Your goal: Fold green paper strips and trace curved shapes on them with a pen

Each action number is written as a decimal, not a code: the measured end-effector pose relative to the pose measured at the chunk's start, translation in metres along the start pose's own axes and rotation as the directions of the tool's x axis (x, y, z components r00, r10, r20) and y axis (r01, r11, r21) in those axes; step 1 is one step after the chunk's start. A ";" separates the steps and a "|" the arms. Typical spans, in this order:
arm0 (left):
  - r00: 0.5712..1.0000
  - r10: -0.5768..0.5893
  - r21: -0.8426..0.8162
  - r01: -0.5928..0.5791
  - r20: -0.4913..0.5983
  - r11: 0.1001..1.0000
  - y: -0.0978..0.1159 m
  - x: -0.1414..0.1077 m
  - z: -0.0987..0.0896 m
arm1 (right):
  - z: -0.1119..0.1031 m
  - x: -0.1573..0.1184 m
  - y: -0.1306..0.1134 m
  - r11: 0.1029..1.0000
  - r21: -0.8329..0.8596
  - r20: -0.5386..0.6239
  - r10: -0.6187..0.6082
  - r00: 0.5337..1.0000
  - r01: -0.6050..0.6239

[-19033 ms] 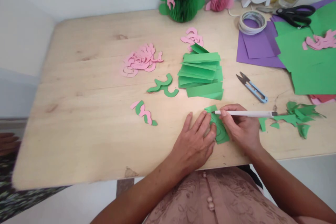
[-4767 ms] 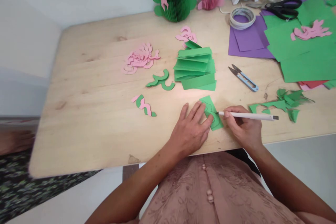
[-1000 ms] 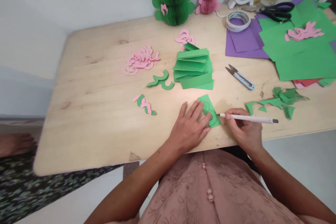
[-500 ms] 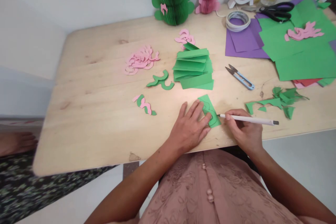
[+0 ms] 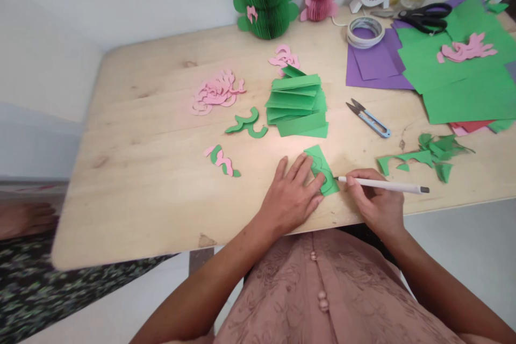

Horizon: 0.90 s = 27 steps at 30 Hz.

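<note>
Curve-marked green paper strip (image 5: pixel 328 172) lies partly beneath the spread left fingers (image 5: pixel 315 185), while the right fingers (image 5: pixel 355 188), just beside it, pinch a white pen (image 5: pixel 389 185) whose tip is at the strip's edge.

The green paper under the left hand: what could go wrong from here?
The pen in the right hand has its tip close to the edge of the green paper, so a slip might mark the table.

The left hand presses only part of the small sheet; it could turn and spoil a line.

The snips lie beyond the right hand with blades apart, so a careless reach might nick a finger.
</note>
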<state>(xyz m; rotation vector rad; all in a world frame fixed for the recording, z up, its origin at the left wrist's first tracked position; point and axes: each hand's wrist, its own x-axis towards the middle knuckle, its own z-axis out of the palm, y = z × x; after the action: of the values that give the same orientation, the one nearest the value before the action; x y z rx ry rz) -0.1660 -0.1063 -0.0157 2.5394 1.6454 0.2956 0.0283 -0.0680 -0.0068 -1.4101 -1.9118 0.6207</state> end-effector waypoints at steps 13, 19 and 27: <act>1.000 0.003 0.008 -0.003 -0.002 1.000 0.000 0.000 0.001 | -0.004 -0.011 0.000 0.980 0.197 0.008 -0.026 1.000 0.024; 1.000 0.007 0.016 -0.006 -0.011 1.000 0.000 -0.001 0.002 | -0.003 -0.010 -0.001 0.940 0.091 0.083 -0.337 0.938 0.330; 1.000 0.002 0.023 -0.002 -0.010 1.000 0.000 -0.001 0.004 | 0.003 -0.009 0.002 0.904 -0.054 0.112 -0.417 0.902 0.424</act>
<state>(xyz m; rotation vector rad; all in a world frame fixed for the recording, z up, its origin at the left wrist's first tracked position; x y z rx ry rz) -0.1658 -0.1069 -0.0196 2.5606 1.6595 0.2917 0.0290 -0.0763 -0.0130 -0.9713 -2.2496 0.4142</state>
